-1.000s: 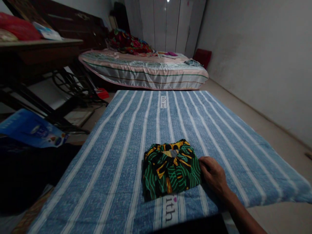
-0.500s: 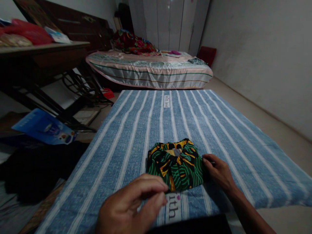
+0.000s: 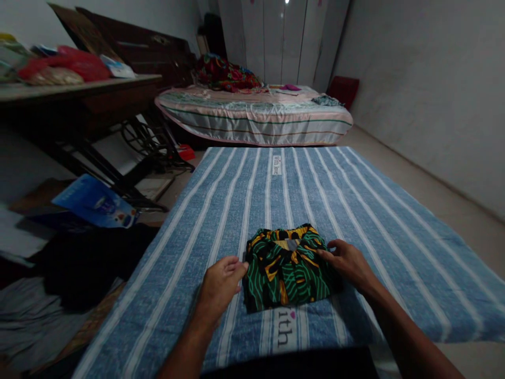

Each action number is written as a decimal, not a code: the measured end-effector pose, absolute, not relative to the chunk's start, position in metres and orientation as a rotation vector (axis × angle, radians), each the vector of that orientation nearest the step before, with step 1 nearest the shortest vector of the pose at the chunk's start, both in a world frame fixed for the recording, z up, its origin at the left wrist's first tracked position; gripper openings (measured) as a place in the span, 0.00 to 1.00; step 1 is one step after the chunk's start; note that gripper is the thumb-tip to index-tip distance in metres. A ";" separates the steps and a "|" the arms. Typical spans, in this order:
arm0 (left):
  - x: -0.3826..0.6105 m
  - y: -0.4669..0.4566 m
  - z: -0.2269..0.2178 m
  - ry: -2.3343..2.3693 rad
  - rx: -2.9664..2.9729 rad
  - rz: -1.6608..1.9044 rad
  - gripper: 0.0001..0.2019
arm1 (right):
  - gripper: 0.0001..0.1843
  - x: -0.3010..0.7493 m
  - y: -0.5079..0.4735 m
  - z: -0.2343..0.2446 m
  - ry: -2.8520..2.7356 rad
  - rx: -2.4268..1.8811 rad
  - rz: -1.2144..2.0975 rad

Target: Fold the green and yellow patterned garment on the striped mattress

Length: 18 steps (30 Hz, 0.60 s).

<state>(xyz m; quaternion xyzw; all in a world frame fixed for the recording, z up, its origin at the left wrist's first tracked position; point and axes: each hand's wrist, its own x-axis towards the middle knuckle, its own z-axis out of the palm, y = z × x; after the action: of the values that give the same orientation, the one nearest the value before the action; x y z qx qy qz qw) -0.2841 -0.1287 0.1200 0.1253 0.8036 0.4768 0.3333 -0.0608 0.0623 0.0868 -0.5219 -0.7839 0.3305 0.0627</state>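
Note:
A small folded garment point(image 3: 287, 272) in green, black and orange print lies on a blue towel with white stripes point(image 3: 355, 200). My left hand point(image 3: 221, 284) is at the garment's left edge, its fingers curled and pinching the cloth. My right hand point(image 3: 347, 263) rests on the garment's right side with fingers bent over its top edge, gripping it. Both forearms reach in from the bottom of the view.
A mattress with a striped sheet point(image 3: 252, 113) and a heap of colourful cloth lies beyond the towel. At the left stands a dark table point(image 3: 79, 95) with bags on top, a blue packet point(image 3: 94, 202) and dark clothes on the floor. A bare wall runs along the right.
My left hand came into view and moved to the garment's left edge. My right hand slid from beside the garment onto its right top. The view shifted slightly.

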 end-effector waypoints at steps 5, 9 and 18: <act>-0.282 -0.117 0.125 1.940 0.237 1.239 0.23 | 0.22 -0.067 0.047 0.095 -2.496 -1.571 0.646; -0.287 -0.111 0.115 1.841 0.202 1.266 0.22 | 0.19 -0.075 0.029 0.098 -2.512 -1.360 0.471; -0.296 -0.104 0.105 1.738 0.268 1.180 0.17 | 0.22 -0.071 0.033 0.089 -2.468 -1.416 0.330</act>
<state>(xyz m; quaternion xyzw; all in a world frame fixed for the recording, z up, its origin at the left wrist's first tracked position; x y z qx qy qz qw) -0.2955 -0.1037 0.1054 0.1103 0.7155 0.4858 0.4898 -0.0713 0.0329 0.0889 -0.4896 -0.8534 0.1141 0.1380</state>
